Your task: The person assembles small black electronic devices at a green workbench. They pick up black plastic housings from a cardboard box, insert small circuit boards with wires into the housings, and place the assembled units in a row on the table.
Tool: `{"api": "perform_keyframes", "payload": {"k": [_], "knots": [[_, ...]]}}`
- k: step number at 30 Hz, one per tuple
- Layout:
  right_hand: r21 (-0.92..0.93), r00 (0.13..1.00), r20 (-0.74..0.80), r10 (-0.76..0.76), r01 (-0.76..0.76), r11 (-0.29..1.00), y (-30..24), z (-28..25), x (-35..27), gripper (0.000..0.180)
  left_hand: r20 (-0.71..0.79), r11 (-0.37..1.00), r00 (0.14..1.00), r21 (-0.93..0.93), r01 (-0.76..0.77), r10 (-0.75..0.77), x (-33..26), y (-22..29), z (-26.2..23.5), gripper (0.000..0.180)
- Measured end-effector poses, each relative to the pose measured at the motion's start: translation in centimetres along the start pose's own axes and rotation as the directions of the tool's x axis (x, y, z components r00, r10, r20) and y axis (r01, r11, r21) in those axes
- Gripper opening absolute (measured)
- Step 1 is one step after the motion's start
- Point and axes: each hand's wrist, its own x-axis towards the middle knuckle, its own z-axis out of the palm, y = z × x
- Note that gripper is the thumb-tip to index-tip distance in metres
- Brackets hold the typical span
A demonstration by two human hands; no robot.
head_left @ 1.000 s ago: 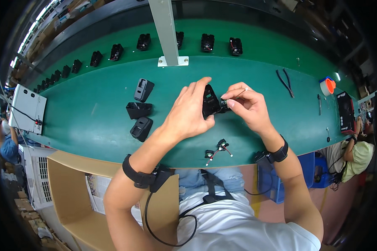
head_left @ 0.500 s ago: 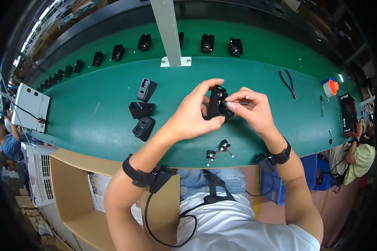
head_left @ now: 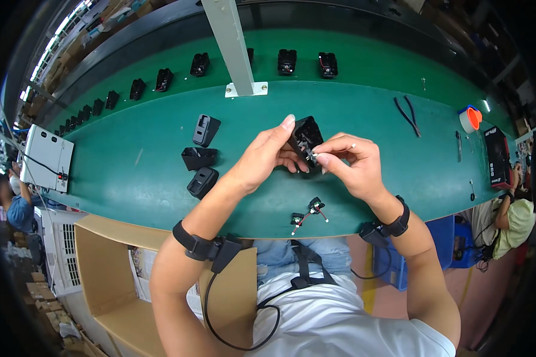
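Just above the middle of the frame, I hold a small black plastic housing point(head_left: 305, 138) off the green bench top point(head_left: 131, 160) with both hands. My left hand point(head_left: 262, 159) comes in from the lower left and wraps the housing from its left side: the fingers are curled closed around it, the index finger stretched up along its top left edge and the thumb tucked beneath. My right hand point(head_left: 352, 163) meets it from the right. Its thumb and forefinger are pinched tight together on a tiny pale part point(head_left: 313, 156) at the open face of the housing, and the other fingers of that hand are folded loosely behind, with a thin light piece showing above the knuckles. Whether the small part is already seated in the housing I cannot tell.

Below my hands, near the bench's front edge, lie two little black components with red and white wires point(head_left: 308, 212), just beside each other. Left of centre sit three more black housings point(head_left: 199, 156), close together in a loose column. Along the far strip of the bench, a row of similar black units point(head_left: 287, 60) runs toward the upper left. A grey post point(head_left: 232, 44) stands on its base plate above my hands. Black pliers point(head_left: 407, 115) lie at the right, with an orange-and-white tape roll point(head_left: 470, 118) beyond them.
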Motion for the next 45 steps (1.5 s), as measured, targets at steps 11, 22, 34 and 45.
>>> {"api": "perform_keyframes", "payload": {"k": [11,22,34,45], "knots": [[-0.557,0.876,0.112,-0.469,0.446,0.7,-0.3,0.2,0.4,0.022,-0.099,0.991,0.986,-0.025,0.132,-0.134,0.0,0.0,1.2,0.08],[-0.52,0.917,0.206,-0.342,0.399,0.756,-0.9,-0.2,0.8,0.034,-0.199,0.982,0.961,-0.034,0.188,-0.191,-0.1,0.2,1.1,0.081],[-0.097,0.978,0.21,-0.012,0.033,0.995,0.7,-1.2,1.0,0.027,-0.21,0.96,0.948,0.095,0.264,-0.24,-0.5,1.4,1.3,0.087],[-0.015,0.984,0.162,0.075,-0.074,0.997,1.2,-0.5,0.7,0.026,-0.256,0.949,0.923,0.062,0.311,-0.286,-0.8,1.9,1.1,0.079]]}}
